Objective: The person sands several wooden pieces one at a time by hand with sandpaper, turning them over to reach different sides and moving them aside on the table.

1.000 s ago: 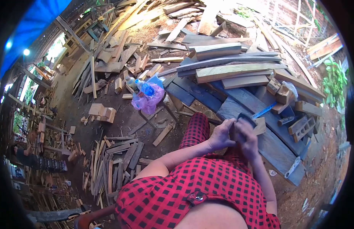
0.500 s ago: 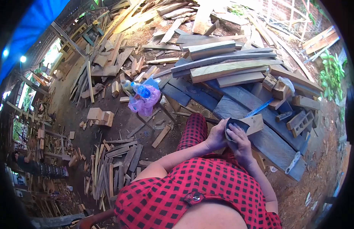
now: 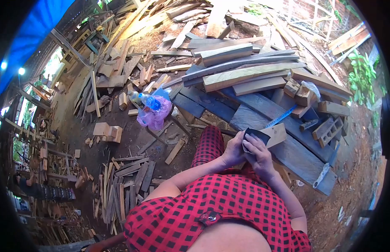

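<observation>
Close in front of my body, a black sheet that looks like sandpaper (image 3: 262, 135) is folded between my two hands. My right hand (image 3: 259, 153) presses over the sheet with its fingers bent round it. On the other side, my left hand (image 3: 233, 152) is closed at the sheet's edge, wrapped round something under it that I cannot make out. Just beyond the fingers, a pale wooden piece (image 3: 277, 135) with a small dark hole lies over the grey plank bench (image 3: 302, 157).
A blue tape measure strip (image 3: 280, 117) and a metal tool (image 3: 321, 175) lie on the bench. Stacked boards (image 3: 249, 77) cover its far side. At left stand a pink bag (image 3: 155, 118) with bottles, wood blocks (image 3: 107, 132) and a scrap pile (image 3: 130, 178). Another person (image 3: 43, 187) is far left.
The view has shifted slightly, so the scene sits a little further left. Both hands keep the black sheet between them, and its upper corner now sticks out more above the right fingers.
</observation>
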`<move>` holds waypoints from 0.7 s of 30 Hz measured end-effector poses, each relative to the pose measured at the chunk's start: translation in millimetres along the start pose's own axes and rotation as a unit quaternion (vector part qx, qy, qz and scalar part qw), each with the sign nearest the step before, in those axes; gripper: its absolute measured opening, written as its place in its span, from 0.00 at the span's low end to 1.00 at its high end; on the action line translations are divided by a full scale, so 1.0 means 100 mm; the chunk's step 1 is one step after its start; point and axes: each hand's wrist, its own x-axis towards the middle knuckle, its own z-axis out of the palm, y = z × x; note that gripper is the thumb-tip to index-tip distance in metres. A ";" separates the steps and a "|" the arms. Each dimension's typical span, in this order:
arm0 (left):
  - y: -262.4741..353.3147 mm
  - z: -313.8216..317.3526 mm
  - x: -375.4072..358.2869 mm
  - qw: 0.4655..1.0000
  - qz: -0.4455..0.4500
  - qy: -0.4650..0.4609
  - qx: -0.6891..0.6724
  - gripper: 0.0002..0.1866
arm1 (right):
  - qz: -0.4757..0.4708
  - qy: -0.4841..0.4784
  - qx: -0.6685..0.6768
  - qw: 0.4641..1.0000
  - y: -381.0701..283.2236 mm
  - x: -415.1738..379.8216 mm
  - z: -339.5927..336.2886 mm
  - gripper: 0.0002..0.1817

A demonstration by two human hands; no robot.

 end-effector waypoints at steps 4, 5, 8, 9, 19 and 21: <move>0.15 -0.06 -0.02 0.999 -0.017 -0.013 0.047 0.42 | 0.104 0.091 -0.036 0.990 0.75 0.06 -0.24 0.21; 0.15 -0.06 -0.02 0.998 -0.013 -0.012 0.061 0.41 | 0.159 0.147 -0.040 0.975 0.89 0.08 -0.34 0.19; 0.16 -0.05 -0.02 0.998 -0.019 -0.011 0.058 0.41 | 0.255 0.204 -0.027 0.945 1.22 0.08 -0.54 0.17; 0.17 -0.05 -0.02 0.998 -0.018 -0.014 0.056 0.41 | 0.296 0.202 -0.007 0.933 1.28 0.05 -0.57 0.17; 0.16 -0.01 0.00 0.999 -0.005 -0.008 0.039 0.40 | 0.033 0.037 -0.039 0.998 0.35 -0.21 -0.17 0.22; 0.25 -0.04 0.00 0.997 -0.019 -0.020 0.070 0.38 | 0.130 0.129 -0.055 0.982 0.85 -0.31 -0.35 0.20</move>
